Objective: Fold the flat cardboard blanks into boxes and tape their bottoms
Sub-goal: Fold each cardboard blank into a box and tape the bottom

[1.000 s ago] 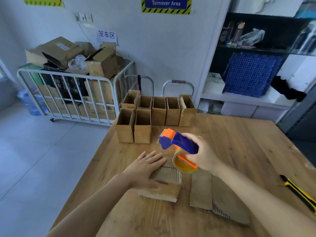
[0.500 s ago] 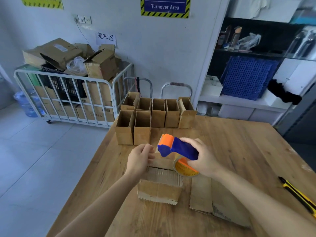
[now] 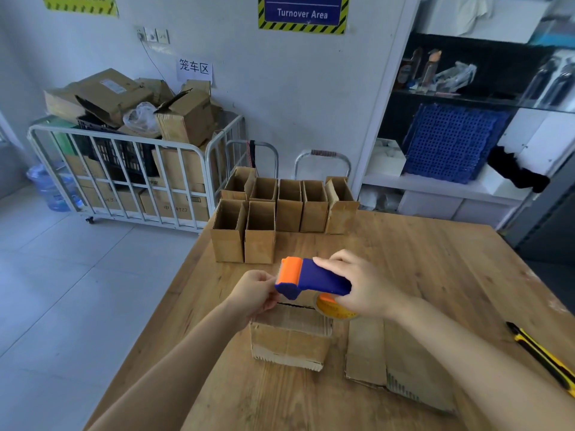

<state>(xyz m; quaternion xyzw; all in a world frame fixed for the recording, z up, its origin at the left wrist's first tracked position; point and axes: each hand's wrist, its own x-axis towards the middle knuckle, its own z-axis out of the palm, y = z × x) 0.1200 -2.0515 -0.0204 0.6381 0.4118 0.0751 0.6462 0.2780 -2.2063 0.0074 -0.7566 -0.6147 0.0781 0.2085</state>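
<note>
Cool, even daylight, brightest on the floor [image 3: 62, 290] at frame left; the shelves [image 3: 466, 96] at upper right sit dim. Only faint shadow beneath the box [image 3: 289, 343]. Straight lines bow toward the edges.

Finished boxes [image 3: 289, 219] crowd table's far-left edge; bare tabletop [image 3: 435, 259] right gives passage.

View: one wide-angle camera worn on the person's head.
Facing: forward and down, across a wooden table [image 3: 435, 259] toward a white wall [image 3: 280, 104].
Nearness: close; left hand [image 3: 253, 293] and right hand [image 3: 364, 284] sit mid-frame, forearms entering from the bottom edge.
Shared: single view only.
</note>
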